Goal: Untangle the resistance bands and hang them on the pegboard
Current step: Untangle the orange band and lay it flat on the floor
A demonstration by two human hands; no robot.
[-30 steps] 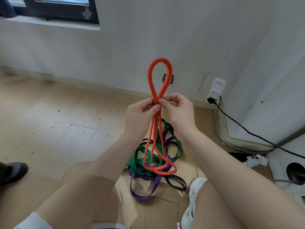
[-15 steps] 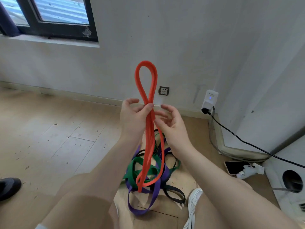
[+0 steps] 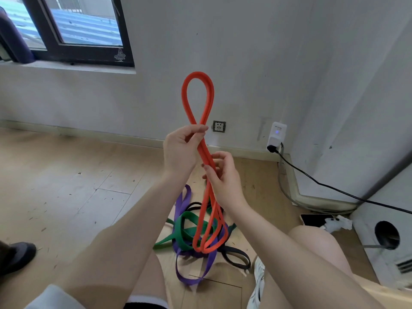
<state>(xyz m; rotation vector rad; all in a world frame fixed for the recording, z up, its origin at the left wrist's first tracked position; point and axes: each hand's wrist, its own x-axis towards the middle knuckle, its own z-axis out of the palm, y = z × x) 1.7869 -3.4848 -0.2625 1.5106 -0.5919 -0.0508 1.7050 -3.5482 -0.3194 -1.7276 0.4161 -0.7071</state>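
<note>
An orange resistance band (image 3: pixel 186 101), folded into several strands, stands up in a loop in front of the wall and hangs down to the floor. My left hand (image 3: pixel 181 150) pinches it just under the loop. Lower and to the right, my right hand (image 3: pixel 223 177) has its fingers curled around the hanging strands. On the wooden floor between my knees lies a tangle of a green band (image 3: pixel 185 230), a purple band (image 3: pixel 191 277) and a black band (image 3: pixel 236 256). No pegboard is in view.
A white wall with a socket (image 3: pixel 219 126) and a plugged-in white adapter (image 3: pixel 276 136) stands ahead; its black cable (image 3: pixel 334 188) runs right. A phone (image 3: pixel 316 219) lies on the floor at the right. A window (image 3: pixel 66 25) is upper left, a dark shoe (image 3: pixel 15 257) at the far left.
Both hands pinched the band together a second ago. Now my left hand has risen with the loop, and my right hand has slid down the strands. The view has tilted upward.
</note>
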